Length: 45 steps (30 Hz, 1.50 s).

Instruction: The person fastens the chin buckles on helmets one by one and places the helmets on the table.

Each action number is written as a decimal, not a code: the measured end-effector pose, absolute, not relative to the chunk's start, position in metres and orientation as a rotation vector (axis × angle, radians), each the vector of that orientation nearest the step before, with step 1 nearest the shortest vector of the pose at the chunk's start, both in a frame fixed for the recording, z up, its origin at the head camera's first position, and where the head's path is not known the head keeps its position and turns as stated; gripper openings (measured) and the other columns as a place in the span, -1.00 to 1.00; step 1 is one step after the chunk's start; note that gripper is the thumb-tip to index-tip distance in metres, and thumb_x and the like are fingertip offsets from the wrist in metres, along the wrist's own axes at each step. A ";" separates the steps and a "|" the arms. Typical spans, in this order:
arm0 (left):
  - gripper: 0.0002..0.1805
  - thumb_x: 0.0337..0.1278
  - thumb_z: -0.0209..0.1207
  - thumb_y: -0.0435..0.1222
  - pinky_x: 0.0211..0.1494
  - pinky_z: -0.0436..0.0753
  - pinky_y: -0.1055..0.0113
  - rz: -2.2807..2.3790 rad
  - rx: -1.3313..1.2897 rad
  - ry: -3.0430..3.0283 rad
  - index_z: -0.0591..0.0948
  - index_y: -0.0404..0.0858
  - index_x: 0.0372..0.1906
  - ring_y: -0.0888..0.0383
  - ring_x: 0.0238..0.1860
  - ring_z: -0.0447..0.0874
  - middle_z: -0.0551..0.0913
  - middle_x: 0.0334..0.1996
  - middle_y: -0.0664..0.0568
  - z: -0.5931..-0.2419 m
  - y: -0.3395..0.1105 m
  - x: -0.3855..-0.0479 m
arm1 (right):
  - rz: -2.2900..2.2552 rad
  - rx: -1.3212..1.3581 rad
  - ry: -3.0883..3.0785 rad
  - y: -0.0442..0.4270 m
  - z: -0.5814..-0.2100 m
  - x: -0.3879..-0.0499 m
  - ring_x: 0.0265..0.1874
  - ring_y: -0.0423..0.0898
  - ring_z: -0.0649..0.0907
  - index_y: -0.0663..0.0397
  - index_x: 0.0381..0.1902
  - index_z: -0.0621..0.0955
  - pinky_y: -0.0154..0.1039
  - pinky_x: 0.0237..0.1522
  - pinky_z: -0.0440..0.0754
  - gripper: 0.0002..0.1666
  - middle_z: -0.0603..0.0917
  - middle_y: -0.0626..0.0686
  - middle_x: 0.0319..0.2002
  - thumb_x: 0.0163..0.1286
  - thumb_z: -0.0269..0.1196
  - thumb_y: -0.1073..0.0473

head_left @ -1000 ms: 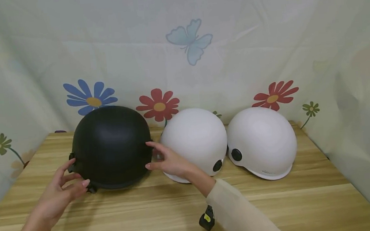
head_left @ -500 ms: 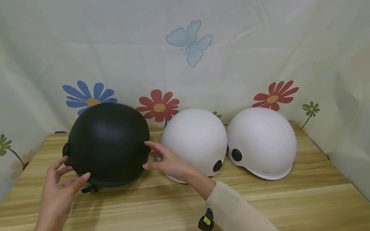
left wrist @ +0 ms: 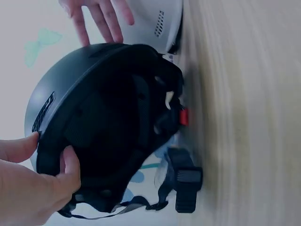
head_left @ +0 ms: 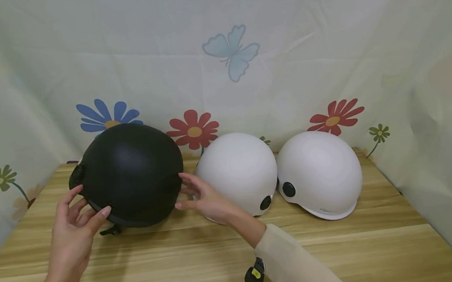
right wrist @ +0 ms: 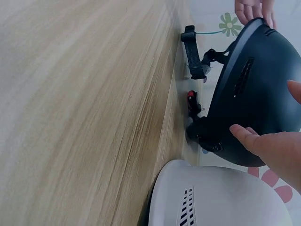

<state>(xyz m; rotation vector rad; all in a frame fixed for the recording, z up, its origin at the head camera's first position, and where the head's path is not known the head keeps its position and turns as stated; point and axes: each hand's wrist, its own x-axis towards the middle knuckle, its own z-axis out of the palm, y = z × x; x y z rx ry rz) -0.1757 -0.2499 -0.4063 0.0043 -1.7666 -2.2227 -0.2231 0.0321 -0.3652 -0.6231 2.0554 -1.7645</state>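
Observation:
A black helmet [head_left: 133, 171] is at the left of the wooden table, its near left edge raised. My left hand [head_left: 73, 223] grips its left rim; in the left wrist view the left hand [left wrist: 42, 183] pinches the rim between thumb and fingers, and the dark inside of the helmet [left wrist: 40, 101] faces that camera. My right hand [head_left: 206, 196] rests its straight fingertips on the right side of the shell. The right wrist view has the right hand [right wrist: 277, 146] against the helmet [right wrist: 268, 80], with a black strap [right wrist: 192, 52] hanging below.
Two white helmets stand to the right, one [head_left: 238, 171] just behind my right hand and the other [head_left: 319, 173] beside it. A black device [head_left: 255, 275] hangs by my right sleeve. A flowered cloth [head_left: 143, 76] rises behind the table.
The black helmet has turned and tipped, its left side rising. My left hand has moved up with that rim, while my right hand stays nearly in place at the other side.

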 end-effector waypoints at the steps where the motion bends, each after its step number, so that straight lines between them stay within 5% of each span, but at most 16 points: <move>1: -0.14 -0.04 0.22 -0.56 -0.24 0.57 0.50 -2.249 -0.010 -1.731 0.12 0.01 0.33 0.27 -0.13 0.56 0.31 0.08 0.06 -0.397 -0.244 -0.171 | -1.764 -0.623 2.047 0.033 -0.365 -0.223 0.25 0.02 0.31 -0.10 0.37 0.16 -0.18 0.13 0.38 -0.17 0.26 -0.05 0.29 0.20 0.26 0.29; 8: -0.24 0.01 0.07 -0.68 -0.23 0.58 0.49 -2.352 -0.146 -1.560 0.18 -0.07 0.28 0.26 -0.16 0.58 0.29 0.04 0.04 -0.360 -0.217 -0.152 | -1.770 -0.626 1.986 0.036 -0.365 -0.220 0.26 0.03 0.29 -0.09 0.38 0.12 -0.19 0.14 0.37 -0.16 0.22 -0.03 0.33 0.22 0.24 0.30; 18: -0.26 -0.02 0.20 -0.56 -0.30 0.57 0.53 -2.281 -0.102 -1.631 0.25 -0.11 0.29 0.24 -0.28 0.48 0.34 0.04 0.03 -0.352 -0.212 -0.154 | -1.838 -0.641 1.924 0.039 -0.362 -0.220 0.21 0.12 0.33 -0.05 0.40 0.08 -0.17 0.11 0.41 -0.15 0.30 0.15 0.26 0.24 0.19 0.39; 45: -0.33 -0.02 0.26 -0.43 -0.24 0.51 0.63 -1.958 -0.086 -1.922 0.37 -0.14 0.27 0.24 -0.24 0.51 0.46 0.01 0.08 -0.328 -0.196 -0.155 | -1.767 -0.651 2.000 0.045 -0.364 -0.218 0.08 0.11 0.48 -0.12 0.40 0.04 -0.20 0.00 0.50 -0.07 0.30 0.13 0.19 0.20 0.23 0.37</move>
